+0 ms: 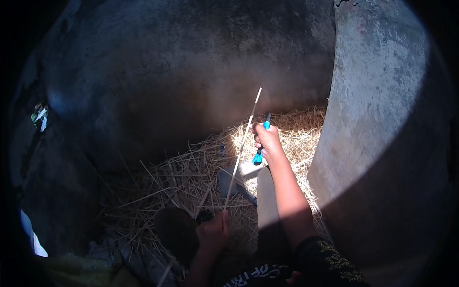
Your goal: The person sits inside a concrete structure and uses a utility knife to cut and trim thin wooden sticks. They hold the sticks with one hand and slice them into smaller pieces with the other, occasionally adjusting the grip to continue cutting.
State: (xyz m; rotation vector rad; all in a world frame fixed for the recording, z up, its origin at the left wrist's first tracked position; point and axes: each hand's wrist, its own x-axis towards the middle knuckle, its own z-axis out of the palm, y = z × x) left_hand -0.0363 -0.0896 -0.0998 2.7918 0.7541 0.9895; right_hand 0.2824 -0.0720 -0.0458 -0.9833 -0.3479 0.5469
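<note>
My left hand [213,233], in shadow low in the head view, is closed round the lower end of a long thin pale stick [237,165]. The stick rises at a slant, away from me and to the right. In the sunlit patch my right hand [268,140] grips a blue and black knife [258,158], its dark tip poking out above the fist. The fingers of that hand are right beside the upper part of the stick; whether they touch it I cannot tell.
Loose straw-like strips [179,167] cover the floor. A dark grey wall [201,71] curves behind, and a paler wall [373,95] stands close on the right. Below my right hand lies a grey object [248,170]. Yellowish cloth [86,270] lies at the lower left.
</note>
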